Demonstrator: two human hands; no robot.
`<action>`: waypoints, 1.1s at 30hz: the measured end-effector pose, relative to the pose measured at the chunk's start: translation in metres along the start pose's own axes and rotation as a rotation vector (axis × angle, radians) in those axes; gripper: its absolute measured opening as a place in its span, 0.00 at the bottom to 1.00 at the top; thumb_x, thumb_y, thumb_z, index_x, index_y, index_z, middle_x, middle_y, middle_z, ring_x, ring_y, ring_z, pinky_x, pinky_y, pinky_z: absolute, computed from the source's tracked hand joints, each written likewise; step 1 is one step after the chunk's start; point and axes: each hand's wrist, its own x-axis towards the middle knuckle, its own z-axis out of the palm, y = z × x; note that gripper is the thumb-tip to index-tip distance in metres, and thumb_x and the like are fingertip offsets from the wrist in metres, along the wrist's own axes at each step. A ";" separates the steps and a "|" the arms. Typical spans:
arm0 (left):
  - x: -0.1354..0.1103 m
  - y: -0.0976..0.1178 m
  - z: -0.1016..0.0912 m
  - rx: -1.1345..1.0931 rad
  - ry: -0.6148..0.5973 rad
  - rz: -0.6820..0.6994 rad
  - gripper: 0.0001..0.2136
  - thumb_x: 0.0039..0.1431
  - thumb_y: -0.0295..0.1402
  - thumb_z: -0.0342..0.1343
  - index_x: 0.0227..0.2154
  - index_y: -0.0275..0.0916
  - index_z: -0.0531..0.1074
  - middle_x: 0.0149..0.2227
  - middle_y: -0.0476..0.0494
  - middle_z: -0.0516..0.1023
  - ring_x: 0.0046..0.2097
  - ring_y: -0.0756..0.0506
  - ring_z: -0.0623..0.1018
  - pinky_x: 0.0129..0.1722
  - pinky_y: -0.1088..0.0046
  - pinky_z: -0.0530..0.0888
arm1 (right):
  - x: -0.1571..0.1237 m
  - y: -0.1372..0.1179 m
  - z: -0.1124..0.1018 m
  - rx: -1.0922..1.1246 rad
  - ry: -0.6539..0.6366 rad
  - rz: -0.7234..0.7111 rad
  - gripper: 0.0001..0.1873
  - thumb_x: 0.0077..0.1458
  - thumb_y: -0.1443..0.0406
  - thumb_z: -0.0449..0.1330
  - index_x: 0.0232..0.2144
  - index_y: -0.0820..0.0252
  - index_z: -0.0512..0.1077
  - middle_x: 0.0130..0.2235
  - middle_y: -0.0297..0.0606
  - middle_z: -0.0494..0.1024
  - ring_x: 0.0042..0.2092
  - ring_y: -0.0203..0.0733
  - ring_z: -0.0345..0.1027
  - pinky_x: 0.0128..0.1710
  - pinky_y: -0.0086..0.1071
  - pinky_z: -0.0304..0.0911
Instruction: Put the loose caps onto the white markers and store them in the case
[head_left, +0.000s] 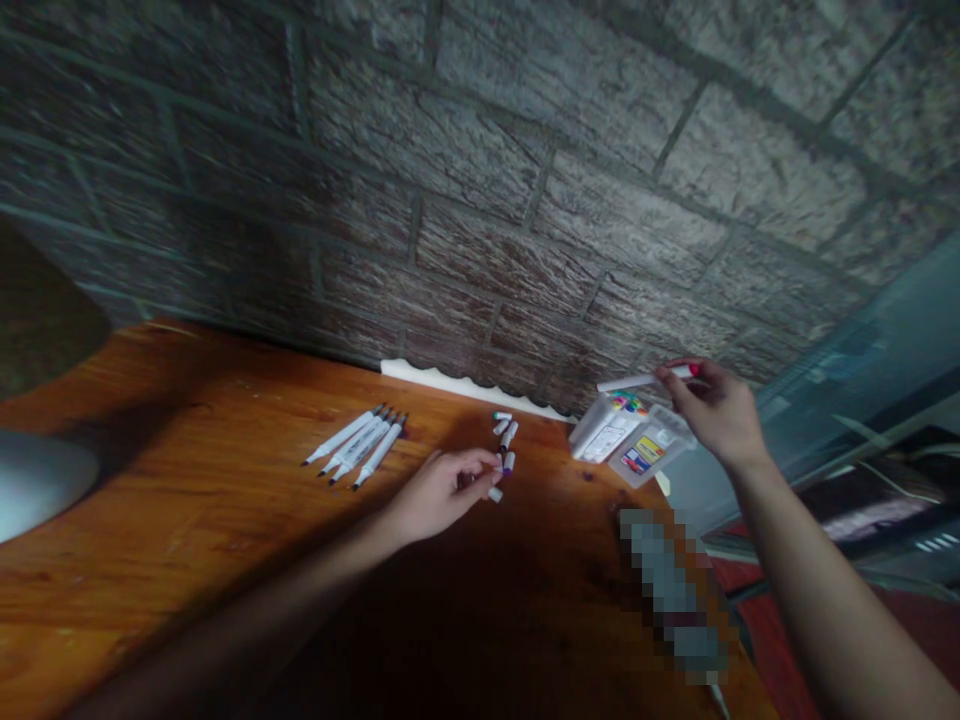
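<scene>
Fingers of my right hand clamped on a white marker, clear box at six o'clock of it, left hand touching loose markers, grip undetermined, marker row at its ten o'clock.

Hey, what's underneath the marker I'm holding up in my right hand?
Under the white marker in the right hand sits a clear plastic box with colourful labels, on the wooden table. Its contents cannot be made out.
</scene>
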 end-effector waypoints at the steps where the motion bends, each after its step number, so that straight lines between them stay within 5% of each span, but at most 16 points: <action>1: 0.000 0.001 0.001 0.000 0.012 -0.005 0.13 0.66 0.40 0.53 0.44 0.36 0.75 0.35 0.44 0.83 0.35 0.47 0.80 0.38 0.73 0.73 | -0.005 -0.007 -0.001 0.026 -0.006 -0.008 0.23 0.47 0.49 0.67 0.38 0.59 0.77 0.26 0.34 0.74 0.23 0.35 0.64 0.22 0.28 0.58; 7: -0.002 0.008 0.005 -0.255 0.029 -0.020 0.23 0.64 0.43 0.55 0.57 0.34 0.65 0.36 0.42 0.82 0.32 0.49 0.77 0.35 0.72 0.73 | -0.048 -0.043 -0.003 0.277 -0.316 -0.015 0.17 0.52 0.54 0.67 0.40 0.57 0.76 0.20 0.28 0.67 0.20 0.32 0.57 0.18 0.26 0.52; 11: -0.002 0.017 0.003 -0.468 -0.076 -0.045 0.21 0.65 0.46 0.53 0.49 0.32 0.72 0.37 0.39 0.81 0.23 0.54 0.68 0.22 0.77 0.65 | -0.071 -0.057 0.005 0.355 -0.486 -0.083 0.11 0.52 0.59 0.67 0.37 0.57 0.77 0.25 0.31 0.73 0.22 0.32 0.62 0.21 0.27 0.58; 16: -0.002 0.025 -0.003 -0.520 -0.107 -0.111 0.18 0.59 0.43 0.60 0.43 0.31 0.76 0.34 0.40 0.82 0.24 0.54 0.67 0.23 0.77 0.64 | -0.082 -0.061 0.013 0.353 -0.582 -0.107 0.09 0.53 0.64 0.67 0.39 0.55 0.77 0.29 0.33 0.75 0.26 0.32 0.66 0.25 0.26 0.62; 26: -0.001 0.020 -0.005 -0.519 -0.055 -0.102 0.17 0.60 0.41 0.60 0.46 0.33 0.74 0.34 0.42 0.82 0.23 0.55 0.66 0.23 0.77 0.64 | -0.076 -0.050 0.014 0.406 -0.556 -0.031 0.11 0.54 0.60 0.67 0.41 0.55 0.76 0.25 0.30 0.72 0.22 0.32 0.62 0.20 0.27 0.59; 33: 0.000 0.013 -0.003 -0.227 -0.056 -0.095 0.16 0.64 0.43 0.54 0.40 0.34 0.78 0.32 0.43 0.81 0.29 0.51 0.74 0.29 0.77 0.69 | -0.004 0.000 -0.011 0.233 -0.041 0.071 0.19 0.50 0.50 0.67 0.36 0.56 0.74 0.21 0.29 0.71 0.21 0.33 0.60 0.20 0.28 0.54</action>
